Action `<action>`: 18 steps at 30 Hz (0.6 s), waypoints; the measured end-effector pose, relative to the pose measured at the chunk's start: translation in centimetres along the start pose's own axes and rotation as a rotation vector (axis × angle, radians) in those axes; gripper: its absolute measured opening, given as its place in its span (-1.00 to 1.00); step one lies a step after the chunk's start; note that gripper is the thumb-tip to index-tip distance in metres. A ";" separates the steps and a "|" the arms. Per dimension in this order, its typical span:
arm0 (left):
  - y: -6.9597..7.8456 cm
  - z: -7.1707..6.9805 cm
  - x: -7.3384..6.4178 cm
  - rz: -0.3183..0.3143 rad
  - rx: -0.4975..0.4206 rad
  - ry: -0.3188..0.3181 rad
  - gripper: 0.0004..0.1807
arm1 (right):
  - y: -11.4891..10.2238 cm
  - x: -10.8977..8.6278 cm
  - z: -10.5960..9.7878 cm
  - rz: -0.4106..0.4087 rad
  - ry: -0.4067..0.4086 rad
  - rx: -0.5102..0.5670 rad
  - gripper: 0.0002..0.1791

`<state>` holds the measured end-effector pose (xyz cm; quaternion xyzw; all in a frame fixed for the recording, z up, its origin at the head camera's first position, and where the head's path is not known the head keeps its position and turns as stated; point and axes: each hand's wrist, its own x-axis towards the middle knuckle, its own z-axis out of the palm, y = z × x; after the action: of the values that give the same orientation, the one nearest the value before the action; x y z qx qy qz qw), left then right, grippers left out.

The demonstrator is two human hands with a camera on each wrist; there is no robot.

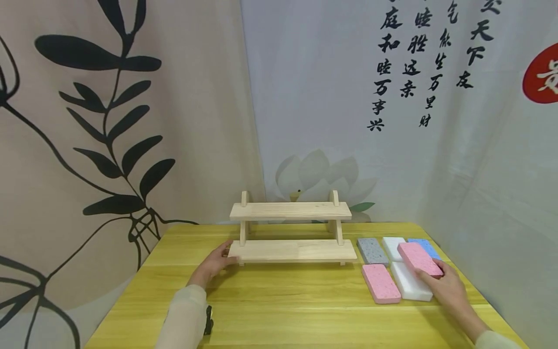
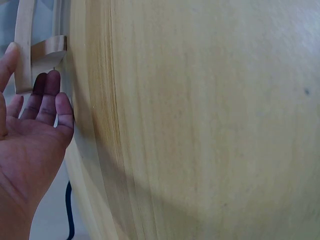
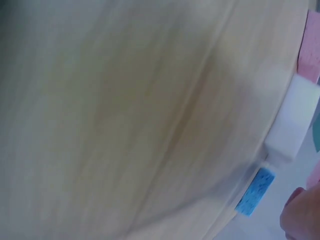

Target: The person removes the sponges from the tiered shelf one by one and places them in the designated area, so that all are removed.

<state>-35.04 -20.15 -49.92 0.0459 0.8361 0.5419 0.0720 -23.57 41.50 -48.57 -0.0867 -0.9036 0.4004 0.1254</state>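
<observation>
A two-tier wooden display stand [image 1: 292, 250] stands at the back of the table. At the left end of its lower board is my left hand [image 1: 213, 266], thumb on one side and fingers on the other; in the left wrist view the hand [image 2: 35, 145] holds the board end [image 2: 24, 50]. My right hand [image 1: 451, 293] grips a pink sponge [image 1: 418, 258] by its near right end, above the other sponges. Under and around it lie a white sponge [image 1: 411, 286], another white one [image 1: 390, 247], a blue sponge [image 1: 429, 247], a grey sponge [image 1: 372, 251] and a second pink sponge [image 1: 381, 285].
The yellow wood-grain table [image 1: 296, 310] runs back to a curtain [image 1: 205, 121] with printed leaves and writing. A black object [image 1: 208, 321] shows beside the left sleeve. In the right wrist view, the blue sponge [image 3: 255, 191] sits near the table's edge.
</observation>
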 end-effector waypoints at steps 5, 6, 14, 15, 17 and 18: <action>0.0 0.0 0.0 -0.009 0.000 0.005 -0.10 | 1.0 -0.1 -0.9 0.026 -0.011 -0.004 0.01; 0.0 0.0 0.0 -0.010 0.002 0.004 -0.10 | 1.2 -0.1 -1.1 0.028 -0.014 0.002 0.02; 0.1 0.0 0.0 -0.006 0.012 0.007 -0.10 | 2.7 -0.1 -2.2 0.071 -0.022 0.013 0.04; 0.1 0.0 0.0 -0.005 0.013 0.008 -0.11 | 2.8 -0.1 -2.4 0.085 -0.026 0.016 0.05; 0.0 0.0 0.0 -0.006 0.013 0.008 -0.11 | 3.1 -0.2 -2.7 0.101 -0.031 0.010 0.07; 0.0 0.0 0.0 -0.009 0.010 0.010 -0.11 | 3.2 -0.2 -2.8 0.106 -0.032 0.007 0.08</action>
<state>-35.05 -20.15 -49.91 0.0401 0.8392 0.5378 0.0700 -22.34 45.52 -49.19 -0.1279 -0.8981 0.4111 0.0900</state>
